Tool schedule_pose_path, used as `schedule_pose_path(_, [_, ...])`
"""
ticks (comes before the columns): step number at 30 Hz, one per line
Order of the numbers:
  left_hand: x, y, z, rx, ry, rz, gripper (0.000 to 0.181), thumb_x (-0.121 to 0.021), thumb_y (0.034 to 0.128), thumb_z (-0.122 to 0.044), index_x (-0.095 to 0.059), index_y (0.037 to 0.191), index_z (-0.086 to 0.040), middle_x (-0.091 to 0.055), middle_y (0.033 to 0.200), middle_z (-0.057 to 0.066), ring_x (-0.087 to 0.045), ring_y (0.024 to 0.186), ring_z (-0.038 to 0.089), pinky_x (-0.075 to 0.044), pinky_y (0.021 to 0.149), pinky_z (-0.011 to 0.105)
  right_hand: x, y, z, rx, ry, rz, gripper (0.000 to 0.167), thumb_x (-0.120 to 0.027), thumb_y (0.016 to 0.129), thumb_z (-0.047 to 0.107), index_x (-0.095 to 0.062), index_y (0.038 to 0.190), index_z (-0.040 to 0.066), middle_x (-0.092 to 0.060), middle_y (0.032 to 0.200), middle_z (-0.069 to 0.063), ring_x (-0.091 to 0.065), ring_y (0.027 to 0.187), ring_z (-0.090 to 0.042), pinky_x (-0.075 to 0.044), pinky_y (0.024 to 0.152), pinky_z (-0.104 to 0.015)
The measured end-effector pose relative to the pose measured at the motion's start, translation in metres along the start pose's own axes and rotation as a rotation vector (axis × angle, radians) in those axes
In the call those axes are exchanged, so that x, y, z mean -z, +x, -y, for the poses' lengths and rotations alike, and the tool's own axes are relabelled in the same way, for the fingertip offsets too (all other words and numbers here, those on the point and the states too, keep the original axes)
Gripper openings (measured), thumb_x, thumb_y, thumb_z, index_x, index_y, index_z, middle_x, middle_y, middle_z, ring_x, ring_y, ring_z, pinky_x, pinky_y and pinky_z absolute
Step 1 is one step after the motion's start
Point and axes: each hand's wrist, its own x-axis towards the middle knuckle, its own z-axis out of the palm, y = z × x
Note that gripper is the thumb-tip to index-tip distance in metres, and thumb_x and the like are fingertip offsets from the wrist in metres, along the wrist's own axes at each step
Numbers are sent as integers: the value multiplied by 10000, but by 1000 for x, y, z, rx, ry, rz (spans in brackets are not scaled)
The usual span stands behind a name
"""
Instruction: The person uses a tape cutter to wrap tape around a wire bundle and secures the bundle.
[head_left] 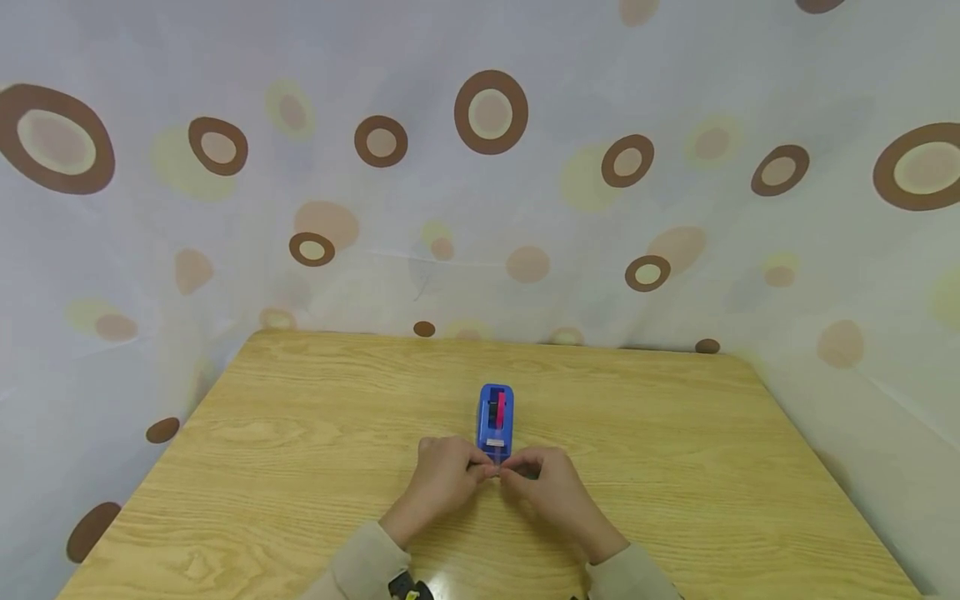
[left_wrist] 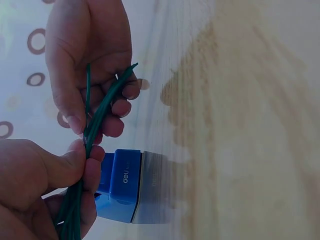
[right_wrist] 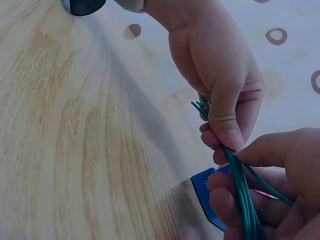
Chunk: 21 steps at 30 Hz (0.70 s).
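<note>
A bundle of green wires [left_wrist: 103, 108] is held between both hands, low over the counter [head_left: 315, 433]; the left hand [head_left: 446, 475] pinches it between thumb and curled fingers; the right hand [head_left: 553, 486] pinches it just beside, one wire standing apart near that palm; right beyond the fingertips sits a blue tape dispenser [head_left: 495, 435] marked "deli"; a circle-patterned cloth [head_left: 555, 192] hangs behind.

Your bench [head_left: 315, 417] shows smooth, faintly glossy wood grain; the dispenser [left_wrist: 126, 175] looks like smooth plastic, the strands [right_wrist: 244, 192] plastic-coated, your sleeve [head_left: 367, 560] matt cloth, the backdrop [head_left: 480, 196] creased sheeting.
</note>
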Motion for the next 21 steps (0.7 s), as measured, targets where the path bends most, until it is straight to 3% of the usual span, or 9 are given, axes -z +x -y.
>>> schedule_pose_path(7, [0, -2, 0, 4, 13, 5, 97, -752, 879, -286, -810, 839, -220, -724, 845, -122, -617, 788, 48, -333, 837, 468, 0, 1, -2, -5, 35, 42, 78, -726, 907, 131, -750, 918, 57, -705, 946, -15, -601, 872, -165, -491, 771, -290])
schedule_pose_path(21, [5, -3, -2, 26, 28, 62, 112, -734, 895, -316, -812, 891, -237, -733, 938, -91, -648, 882, 114, -352, 823, 464, -3, 1, -5, 12, -34, -9, 76, -754, 886, 138, -753, 860, 66, -711, 894, 38, -589, 841, -155, -484, 764, -289])
